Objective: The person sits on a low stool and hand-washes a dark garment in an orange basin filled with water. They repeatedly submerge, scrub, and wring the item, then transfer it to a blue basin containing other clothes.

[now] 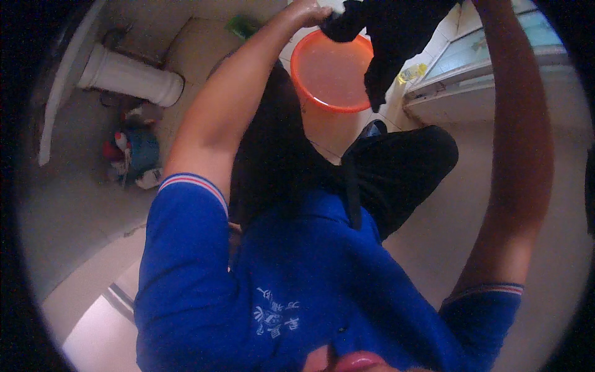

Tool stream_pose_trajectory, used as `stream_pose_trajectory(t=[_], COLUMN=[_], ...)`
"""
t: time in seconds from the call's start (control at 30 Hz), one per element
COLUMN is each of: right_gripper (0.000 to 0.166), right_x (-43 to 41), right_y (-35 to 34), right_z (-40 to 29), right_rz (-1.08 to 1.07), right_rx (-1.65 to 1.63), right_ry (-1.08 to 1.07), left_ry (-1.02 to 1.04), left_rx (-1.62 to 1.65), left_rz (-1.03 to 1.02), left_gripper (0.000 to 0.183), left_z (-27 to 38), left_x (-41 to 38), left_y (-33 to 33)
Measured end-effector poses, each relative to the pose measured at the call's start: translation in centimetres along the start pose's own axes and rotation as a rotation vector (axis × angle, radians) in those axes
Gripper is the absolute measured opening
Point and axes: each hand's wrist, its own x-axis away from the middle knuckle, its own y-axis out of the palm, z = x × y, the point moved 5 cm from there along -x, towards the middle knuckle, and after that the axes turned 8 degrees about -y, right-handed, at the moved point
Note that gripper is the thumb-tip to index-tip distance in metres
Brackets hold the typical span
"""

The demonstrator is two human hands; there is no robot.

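Note:
My left hand (312, 13), at the top edge, has its fingers closed on a black cloth or garment (404, 32). The cloth hangs in front of me, its lower end dangling at the right rim of an orange bucket (297, 76). Cloudy water (332, 69) fills the bucket nearly to the rim. My right forearm (516, 116) reaches up past the top edge, and the right hand is out of view. The upper part of the cloth is cut off there too. Below the bucket are my bent knees in black trousers (399, 162).
Beside the wall at left lies or stands a white cylindrical fixture (135, 76). Near it sits a teal container (144, 149) among small bottles. A green object (244, 26) is farther ahead. At right, a yellow-labelled bottle (413, 73) stands by a framed glass panel (465, 56) and ledge.

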Motion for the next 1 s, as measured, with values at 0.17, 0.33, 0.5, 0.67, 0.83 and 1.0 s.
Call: stream_pose_trajectory(t=[0.17, 0.33, 0.5, 0.67, 0.83, 1.0], right_gripper=[0.021, 0.021, 0.023, 0.027, 0.032, 0.030], right_x=[-6.1, -7.1, -2.8, 0.6, 3.6, 5.5], right_y=[-1.8, 1.1, -0.9, 2.3, 1.0, 0.5], right_z=[2.9, 4.5, 9.4, 8.6, 10.7, 11.8], right_rz=[-0.023, -0.058, -0.178, -0.465, -0.497, -0.494], right_rx=[0.150, 0.203, -0.161, -0.330, -0.089, 0.174], right_ry=[-0.203, -0.237, 0.141, 0.642, 0.684, 0.509], left_ry=[0.340, 0.694, 0.538, 0.296, 0.329, 0.338], left_rx=[-0.044, 0.133, 0.179, 0.614, 0.625, 0.410], left_rz=[-0.051, 0.284, 0.283, 0.119, 0.149, 0.199], left_gripper=[0.059, 0.045, 0.035, 0.027, 0.024, 0.025], left_z=[6.0, 10.6, 5.9, 3.0, 0.5, 1.3], left_x=[5.4, 9.0, 4.4, 1.4, -3.6, -2.8], left_y=[3.3, 2.5, 0.4, -1.4, -1.0, -2.1])
